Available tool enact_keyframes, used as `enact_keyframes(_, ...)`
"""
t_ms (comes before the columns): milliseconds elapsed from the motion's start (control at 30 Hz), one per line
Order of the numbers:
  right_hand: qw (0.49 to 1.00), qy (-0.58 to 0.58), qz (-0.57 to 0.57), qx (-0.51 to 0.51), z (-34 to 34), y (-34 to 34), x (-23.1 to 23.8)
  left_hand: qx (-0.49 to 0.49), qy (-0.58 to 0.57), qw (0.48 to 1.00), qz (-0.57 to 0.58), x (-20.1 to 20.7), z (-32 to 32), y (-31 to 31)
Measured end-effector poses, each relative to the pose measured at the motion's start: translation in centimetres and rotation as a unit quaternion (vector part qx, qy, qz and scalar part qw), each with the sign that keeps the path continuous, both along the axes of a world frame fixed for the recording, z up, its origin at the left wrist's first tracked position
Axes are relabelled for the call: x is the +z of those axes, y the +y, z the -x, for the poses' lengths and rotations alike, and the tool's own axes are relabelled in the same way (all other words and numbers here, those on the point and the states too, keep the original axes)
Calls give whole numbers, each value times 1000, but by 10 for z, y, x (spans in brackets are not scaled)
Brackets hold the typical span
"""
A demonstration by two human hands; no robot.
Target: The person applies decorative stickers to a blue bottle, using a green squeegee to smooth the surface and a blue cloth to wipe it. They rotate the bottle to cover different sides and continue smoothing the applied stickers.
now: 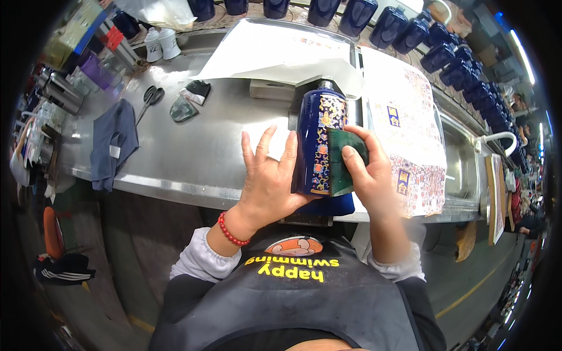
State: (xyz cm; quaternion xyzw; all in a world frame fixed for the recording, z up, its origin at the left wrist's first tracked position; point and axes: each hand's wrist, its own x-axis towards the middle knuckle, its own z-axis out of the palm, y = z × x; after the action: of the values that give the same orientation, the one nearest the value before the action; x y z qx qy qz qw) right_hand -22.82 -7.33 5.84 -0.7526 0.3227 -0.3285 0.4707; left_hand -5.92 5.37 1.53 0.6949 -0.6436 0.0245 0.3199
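Cloth [112, 143] & scissors [152, 98] well L of bottle [321, 146]. L hand [257, 190] just L of bottle, fingers spread apart, thumb by its base. Bottle's betw. both hands, long axis pointing away (neck [326, 84] at far end). R hand [374, 175], R of bottle, clamped on green scraper [338, 169] touching bottle's pattern. Printed sheets [417, 117] farther R.
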Motion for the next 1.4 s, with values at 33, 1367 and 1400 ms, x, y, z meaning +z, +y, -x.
enact_keyframes(33,999,-5,35,11,1,-3,2,2,-18,1000,8,3,1,1)
enact_keyframes(1367,969,-55,-235,-55,335,-415,-62,-176,328,928,8,-49,2,-4)
enact_keyframes(1400,985,-33,-167,40,309,-428,-52,-181,332,926,8,-48,2,-5)
